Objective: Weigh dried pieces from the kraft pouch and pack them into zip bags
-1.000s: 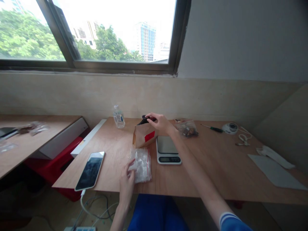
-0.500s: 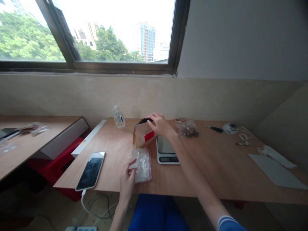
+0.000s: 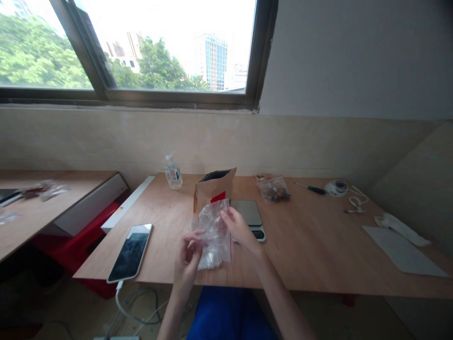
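Both my hands hold a transparent plastic zip bag (image 3: pixel 214 236) with a red strip along its edge, raised a little above the wooden table (image 3: pixel 311 245). My left hand (image 3: pixel 187 262) pinches its left side, and my right hand (image 3: pixel 240 231) grips its upper right part. Just behind the bag stands a kraft paper bag (image 3: pixel 212 189) with a red label and black lining, its top open. The plastic bag hides part of the label. A digital kitchen scale (image 3: pixel 247 215) lies beside my right hand, partly hidden by it.
A smartphone (image 3: pixel 130 252) with a white cable lies left of my hands. Behind are a water bottle (image 3: pixel 172 172) and a small zip bag of brown pieces (image 3: pixel 273 189). To the right lie a screwdriver (image 3: pixel 313 190), a white roll (image 3: pixel 336 188) and a grey sheet (image 3: pixel 403 250).
My right hand has left the paper bag and come down to the plastic bag, which both hands now lift off the table. The paper bag stands alone, its top open.
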